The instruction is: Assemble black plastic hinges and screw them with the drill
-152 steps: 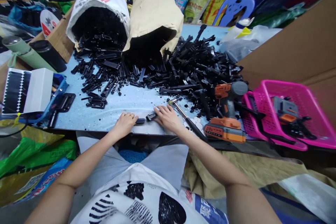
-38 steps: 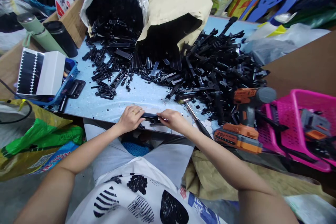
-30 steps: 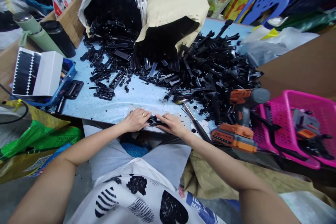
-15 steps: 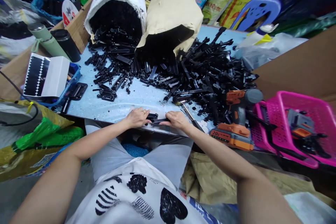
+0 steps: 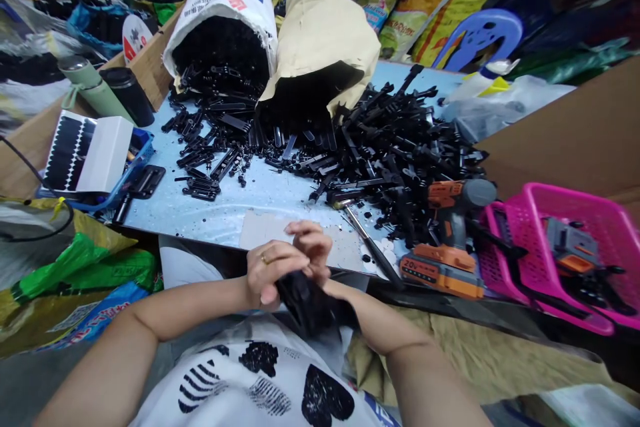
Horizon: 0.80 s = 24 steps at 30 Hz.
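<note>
My left hand (image 5: 270, 272), with a ring on one finger, is closed around a black plastic part (image 5: 313, 307) just in front of the table edge. The part is long and blurred by motion, and its lower end hangs over my lap. My right hand (image 5: 314, 247) meets the left one at the part's upper end, its fingers curled and partly hidden by the left fingers and the part. Beyond both hands lies a flat grey sheet (image 5: 345, 247) on the blue tabletop (image 5: 227, 217). A hammer (image 5: 370, 243) rests right of my hands.
A heap of black parts (image 5: 400, 153) spreads across the table, below an open white sack (image 5: 225, 0) and a tan sack (image 5: 325, 33). An orange drill (image 5: 450, 240) stands beside a pink basket (image 5: 575, 197). At left are a blue tray (image 5: 145, 147) and a black tumbler (image 5: 131, 97).
Both hands have come together and drawn back from the table edge toward my body. The black part has turned, and more of it shows below the hands. The grey sheet is more exposed.
</note>
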Motion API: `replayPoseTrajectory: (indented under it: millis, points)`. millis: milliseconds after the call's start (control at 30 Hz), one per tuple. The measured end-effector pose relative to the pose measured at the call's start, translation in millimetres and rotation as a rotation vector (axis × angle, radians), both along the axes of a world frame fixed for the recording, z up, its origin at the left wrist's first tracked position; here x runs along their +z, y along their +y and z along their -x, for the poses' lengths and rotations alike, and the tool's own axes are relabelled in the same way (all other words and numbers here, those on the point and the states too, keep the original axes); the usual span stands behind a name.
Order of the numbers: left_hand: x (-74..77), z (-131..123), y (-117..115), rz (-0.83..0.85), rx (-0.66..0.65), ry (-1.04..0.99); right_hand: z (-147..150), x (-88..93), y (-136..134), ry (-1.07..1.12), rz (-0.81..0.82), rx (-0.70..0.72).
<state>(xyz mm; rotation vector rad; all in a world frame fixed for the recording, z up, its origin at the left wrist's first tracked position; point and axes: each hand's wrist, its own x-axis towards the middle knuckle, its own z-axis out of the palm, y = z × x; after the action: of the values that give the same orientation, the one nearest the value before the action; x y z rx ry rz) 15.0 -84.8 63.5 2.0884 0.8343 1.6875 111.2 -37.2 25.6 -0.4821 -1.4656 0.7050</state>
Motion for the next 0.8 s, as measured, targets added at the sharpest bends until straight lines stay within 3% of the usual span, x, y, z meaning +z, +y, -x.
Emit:
replayPoseTrajectory:
  millis: [67, 133, 200, 233, 333, 400, 500, 567, 700, 800]
  points:
    - [-19.4, 4, 26, -0.129, 0.136, 0.122, 5, -12.4, 41, -0.119, 0.064, -0.136]
    - [-40.7, 13, 62, -0.168, 0.288, 0.366, -4, -15.5, 99, -0.419, 0.031, -0.137]
    - [-60.4, 23, 103, -0.029, 0.371, 0.671, -21, -11.7, 164, -0.744, 0.037, -0.268]
    - [-68.7, 27, 124, 0.058, 0.365, 0.805, -31, -8.3, 197, -0.84, 0.078, -0.401]
    - [-83.7, 30, 180, 0.252, 0.336, 1.033, -57, 1.6, 281, -0.951, 0.294, -0.765]
    - [-83.8, 30, 206, 0.28, 0.381, 1.06, -67, 4.9, 320, -0.956, 0.388, -0.828]
    - [-71.3, 41, 227, 0.261, 0.54, 0.988, -71, 3.3, 350, -0.946, 0.443, -0.822]
    - [-58.8, 62, 231, 0.349, 0.694, 0.922, -70, -0.5, 357, -0.934, 0.468, -0.821]
    - [-40.5, 131, 236, 0.66, 1.006, 0.865, -65, -7.7, 355, -0.921, 0.477, -0.794]
    - [-38.3, 177, 244, 0.745, 1.078, 0.873, -65, -6.5, 350, -0.904, 0.49, -0.748]
